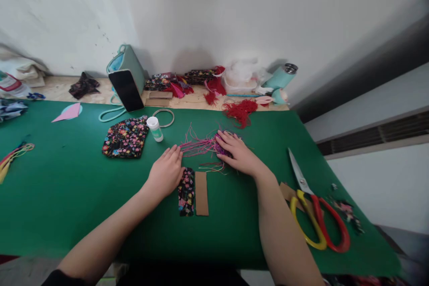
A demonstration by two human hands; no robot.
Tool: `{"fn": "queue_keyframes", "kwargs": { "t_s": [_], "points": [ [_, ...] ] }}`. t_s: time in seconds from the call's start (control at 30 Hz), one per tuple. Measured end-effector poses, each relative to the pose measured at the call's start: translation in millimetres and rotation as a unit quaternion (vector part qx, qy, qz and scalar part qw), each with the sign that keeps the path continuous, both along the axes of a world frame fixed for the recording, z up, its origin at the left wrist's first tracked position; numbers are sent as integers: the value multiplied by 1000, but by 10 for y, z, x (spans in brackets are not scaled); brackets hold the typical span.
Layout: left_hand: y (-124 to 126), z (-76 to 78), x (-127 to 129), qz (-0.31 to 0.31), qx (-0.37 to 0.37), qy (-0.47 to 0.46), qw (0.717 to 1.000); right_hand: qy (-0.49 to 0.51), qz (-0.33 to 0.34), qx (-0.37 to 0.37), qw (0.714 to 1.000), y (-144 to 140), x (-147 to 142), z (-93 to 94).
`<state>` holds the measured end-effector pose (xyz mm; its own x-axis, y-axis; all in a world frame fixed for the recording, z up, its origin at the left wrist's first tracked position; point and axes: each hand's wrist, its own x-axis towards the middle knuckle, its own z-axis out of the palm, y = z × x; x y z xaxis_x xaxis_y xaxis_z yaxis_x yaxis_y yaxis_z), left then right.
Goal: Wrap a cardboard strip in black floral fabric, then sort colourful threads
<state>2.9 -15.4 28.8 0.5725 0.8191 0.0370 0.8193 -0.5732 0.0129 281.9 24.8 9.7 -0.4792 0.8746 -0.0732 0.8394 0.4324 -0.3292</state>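
Observation:
A bundle of pink and purple threads (197,146) lies stretched sideways on the green table, with loose strands fraying at its edges. My right hand (236,152) rests palm down over the bunched purple end, fingers spread and flat. At the other end of the strands, my left hand (167,170) lies palm down, fingers side by side and thumb apart, its fingertips touching the thread ends. Just below are a black floral fabric strip (186,193), close to my left thumb, and a plain brown cardboard strip (201,194) beside it.
Large scissors (310,205) with yellow and red handles lie at right, near fabric scraps (348,214). A white bottle (155,129), metal ring (167,117) and folded floral fabric (125,137) sit left. Behind stand a phone (126,90), red threads (240,111) and a flask (281,76).

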Motion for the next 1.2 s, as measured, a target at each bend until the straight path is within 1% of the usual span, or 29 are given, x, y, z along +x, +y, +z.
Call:
{"fn": "queue_keyframes", "kwargs": {
  "t_s": [0.13,0.33,0.43,0.53,0.77,0.87,1.07,1.2],
  "points": [
    [-18,34,-58,23,11,15,1000,5,-6,3,1000,6,71,-23],
    [4,33,-165,76,38,19,996,10,2,5,1000,9,95,-47],
    [41,48,-196,69,35,7,997,12,5,6,1000,13,105,-66],
    [86,100,-225,62,29,1,998,16,6,9,1000,13,115,-81],
    [142,225,-270,71,31,35,996,8,0,6,1000,2,105,-60],
    [148,245,-287,78,30,30,996,11,1,9,1000,4,102,-64],
    [152,286,-303,119,37,53,991,17,6,13,1000,8,110,-77],
    [153,280,-270,108,63,30,992,20,6,8,1000,1,96,-50]
  ]
}}
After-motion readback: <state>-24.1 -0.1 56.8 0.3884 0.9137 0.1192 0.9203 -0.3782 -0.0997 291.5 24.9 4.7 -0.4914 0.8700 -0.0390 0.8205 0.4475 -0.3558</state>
